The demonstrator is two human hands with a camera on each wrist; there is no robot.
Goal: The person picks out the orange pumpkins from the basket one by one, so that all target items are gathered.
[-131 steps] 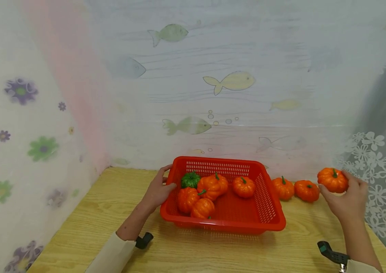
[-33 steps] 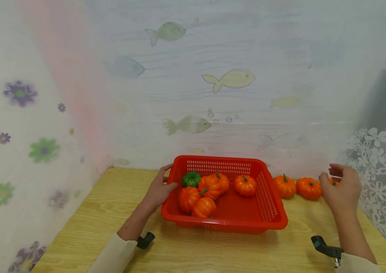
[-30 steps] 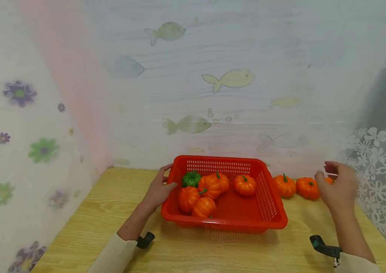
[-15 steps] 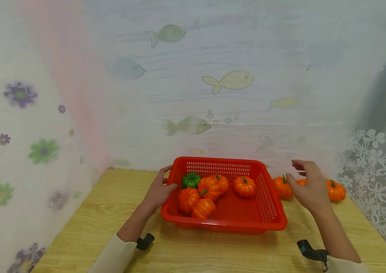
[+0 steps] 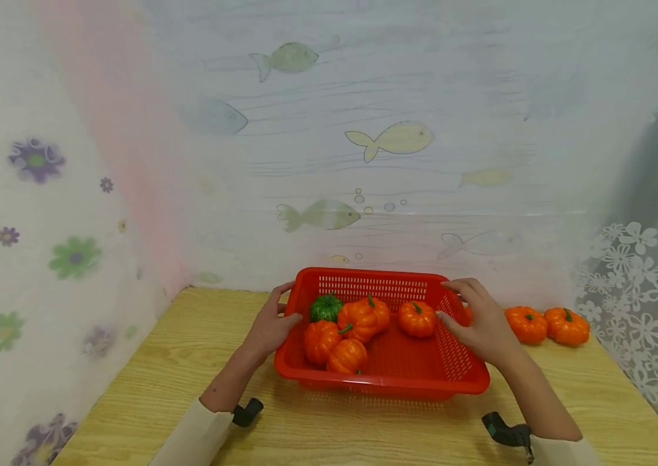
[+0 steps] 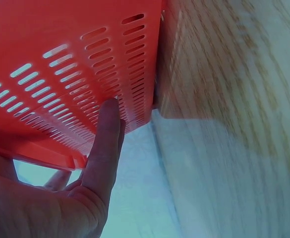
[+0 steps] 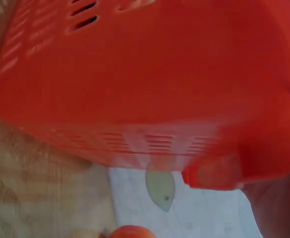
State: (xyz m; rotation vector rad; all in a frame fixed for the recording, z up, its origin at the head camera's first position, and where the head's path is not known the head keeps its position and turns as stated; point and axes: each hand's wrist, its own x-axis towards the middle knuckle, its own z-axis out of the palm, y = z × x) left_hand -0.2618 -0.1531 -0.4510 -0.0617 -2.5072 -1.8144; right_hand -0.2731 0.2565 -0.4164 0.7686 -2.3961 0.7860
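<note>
A red plastic basket (image 5: 398, 382) stands on the wooden table with several toy pumpkins inside. At its left side, my left hand (image 5: 267, 329) holds the rim, thumb over the inside; a finger (image 6: 102, 144) lies along the slotted outer wall in the left wrist view. My right hand (image 5: 482, 323) hovers over the basket's right rim with fingers spread. Its thumb points toward a lone orange pumpkin (image 5: 417, 319) inside. Left in the basket sit a green pumpkin (image 5: 325, 308) and several orange ones (image 5: 321, 342). Basket wall (image 7: 135, 74) fills most of the right wrist view.
Two orange pumpkins, one nearer (image 5: 526, 325) and one farther right (image 5: 567, 326), sit on the table (image 5: 585, 395). Another one is mostly hidden behind my right hand. A patterned curtain (image 5: 398, 246) hangs behind the table.
My right hand first held an orange pumpkin at the far right, which now sits at the end of the table row. The hand has moved left to the basket. My left hand stays put.
</note>
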